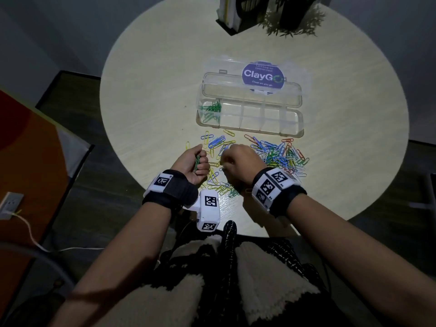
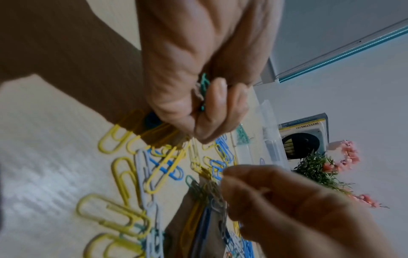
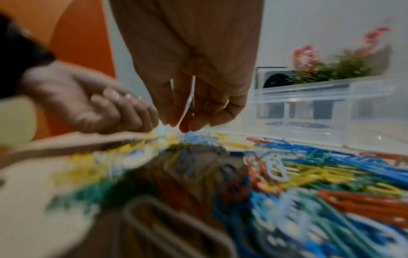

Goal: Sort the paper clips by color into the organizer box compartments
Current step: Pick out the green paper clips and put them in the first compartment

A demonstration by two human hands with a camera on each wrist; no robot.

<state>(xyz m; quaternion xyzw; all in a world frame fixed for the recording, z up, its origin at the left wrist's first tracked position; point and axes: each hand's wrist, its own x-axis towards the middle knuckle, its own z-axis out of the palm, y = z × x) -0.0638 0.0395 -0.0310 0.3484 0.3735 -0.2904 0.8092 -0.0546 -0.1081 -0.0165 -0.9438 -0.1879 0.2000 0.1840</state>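
Observation:
A clear organizer box (image 1: 250, 132) lies open past the middle of the round table, its lid folded back. Green clips (image 1: 211, 107) fill its leftmost compartment; the other compartments look bare. Mixed colored paper clips (image 1: 278, 156) are spread in front of the box (image 3: 309, 104). My left hand (image 1: 200, 159) is a fist that grips a bunch of green clips (image 2: 204, 87), just above the left part of the pile. My right hand (image 1: 226, 156) hovers beside it, its fingers (image 3: 167, 111) hanging down with tips close over the clips (image 3: 309, 174). I see no clip between them.
A black holder with books (image 1: 236, 15) and a potted plant (image 1: 295, 20) stand at the table's far edge. A purple ClayGo sticker (image 1: 263, 75) shows through the lid. An orange panel (image 1: 28, 161) stands off the table at left. Yellow clips (image 2: 132, 174) lie under my left wrist.

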